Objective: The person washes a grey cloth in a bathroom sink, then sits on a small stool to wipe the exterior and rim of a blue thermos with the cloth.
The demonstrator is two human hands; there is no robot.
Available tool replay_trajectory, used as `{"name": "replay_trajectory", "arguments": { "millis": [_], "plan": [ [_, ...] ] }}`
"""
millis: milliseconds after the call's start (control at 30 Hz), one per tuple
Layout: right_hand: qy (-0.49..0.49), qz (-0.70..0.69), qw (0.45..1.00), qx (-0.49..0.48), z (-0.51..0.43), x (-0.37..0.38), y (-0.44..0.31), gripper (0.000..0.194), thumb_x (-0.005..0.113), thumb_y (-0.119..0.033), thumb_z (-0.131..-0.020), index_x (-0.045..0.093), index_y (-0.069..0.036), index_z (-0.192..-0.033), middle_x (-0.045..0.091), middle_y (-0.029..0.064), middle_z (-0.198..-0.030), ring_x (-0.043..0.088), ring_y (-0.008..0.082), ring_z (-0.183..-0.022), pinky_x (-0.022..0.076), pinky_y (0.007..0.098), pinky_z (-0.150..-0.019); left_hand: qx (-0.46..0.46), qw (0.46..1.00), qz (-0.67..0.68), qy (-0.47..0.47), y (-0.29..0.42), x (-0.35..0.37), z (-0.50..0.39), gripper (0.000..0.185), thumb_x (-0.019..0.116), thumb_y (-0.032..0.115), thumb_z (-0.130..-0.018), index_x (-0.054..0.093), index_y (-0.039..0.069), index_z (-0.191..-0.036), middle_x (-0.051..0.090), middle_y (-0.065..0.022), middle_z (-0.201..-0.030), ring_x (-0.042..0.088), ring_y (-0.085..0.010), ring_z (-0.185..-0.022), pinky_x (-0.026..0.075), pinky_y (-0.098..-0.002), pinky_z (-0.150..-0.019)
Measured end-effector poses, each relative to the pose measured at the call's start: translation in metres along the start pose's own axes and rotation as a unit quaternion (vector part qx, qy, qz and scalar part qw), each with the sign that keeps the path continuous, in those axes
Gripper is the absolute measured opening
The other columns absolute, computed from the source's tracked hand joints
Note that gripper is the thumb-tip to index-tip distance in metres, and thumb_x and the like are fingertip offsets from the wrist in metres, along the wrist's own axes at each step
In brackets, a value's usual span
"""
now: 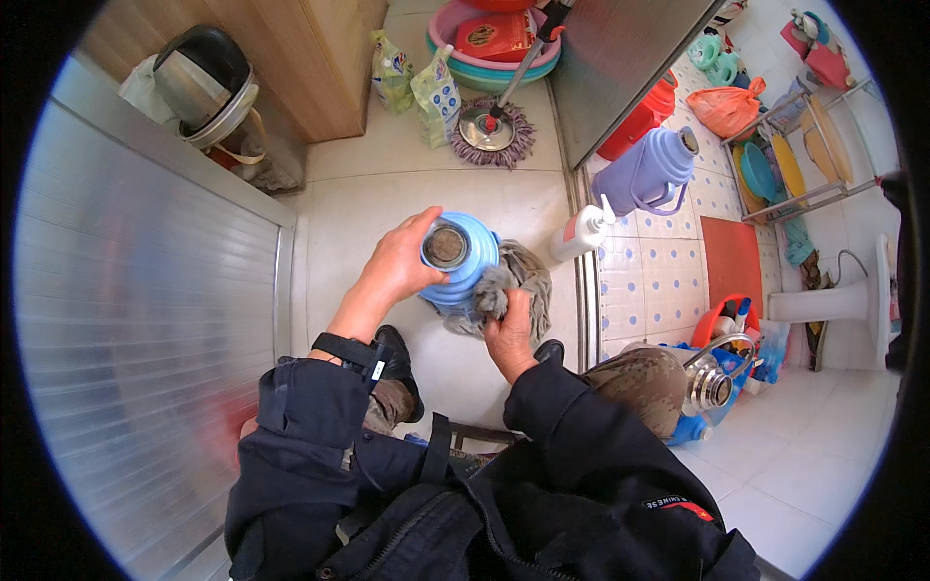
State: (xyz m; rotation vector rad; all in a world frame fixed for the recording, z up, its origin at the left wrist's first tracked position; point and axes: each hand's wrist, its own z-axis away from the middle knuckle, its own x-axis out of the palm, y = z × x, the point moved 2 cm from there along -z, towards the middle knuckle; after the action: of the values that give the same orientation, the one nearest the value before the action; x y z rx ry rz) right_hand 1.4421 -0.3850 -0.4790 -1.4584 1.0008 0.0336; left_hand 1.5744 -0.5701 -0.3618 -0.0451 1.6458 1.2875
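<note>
A blue thermos flask with a cork stopper in its mouth is before me, between my feet. My left hand grips its top from the left, thumb and fingers spread around the shoulder. In my right hand is a bunched end of a grey cloth, pressed against the flask's right side. The rest of that cloth hangs behind and below the flask. Whether the flask's base rests on the floor is hidden.
To the right stand a white pump bottle, a lilac thermos flask and a steel thermos flask. A mop leans beside stacked basins and two detergent bags. A metal-framed panel borders my left; a door track runs right.
</note>
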Motion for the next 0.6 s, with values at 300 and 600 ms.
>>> {"name": "replay_trajectory", "arguments": {
  "millis": [300, 600],
  "plan": [
    [-0.049, -0.021, 0.997, -0.048, -0.005, -0.032, -0.032, 0.034, 0.076, -0.008, -0.078, 0.067, -0.003, -0.111, 0.05, 0.0235, -0.123, 0.057, 0.0391, -0.107, 0.0507, 0.0424, -0.091, -0.007, 1.0, 0.013, 0.011, 0.007, 0.004, -0.003, 0.094, 0.09, 0.011, -0.058, 0.049, 0.007, -0.142, 0.061, -0.0194, -0.135, 0.058, -0.0371, -0.126, 0.048, -0.0416, -0.106],
    [0.021, 0.027, 0.997, 0.062, -0.004, 0.002, -0.042, 0.031, 0.077, -0.004, -0.069, 0.068, -0.002, -0.098, 0.056, 0.0215, -0.104, 0.06, 0.0405, -0.093, 0.0528, 0.0454, -0.081, -0.019, 0.999, -0.006, 0.027, 0.014, 0.008, -0.001, 0.092, 0.09, 0.013, -0.058, 0.05, 0.008, -0.14, 0.062, -0.0177, -0.134, 0.059, -0.0359, -0.125, 0.049, -0.0416, -0.105]
  ]
}}
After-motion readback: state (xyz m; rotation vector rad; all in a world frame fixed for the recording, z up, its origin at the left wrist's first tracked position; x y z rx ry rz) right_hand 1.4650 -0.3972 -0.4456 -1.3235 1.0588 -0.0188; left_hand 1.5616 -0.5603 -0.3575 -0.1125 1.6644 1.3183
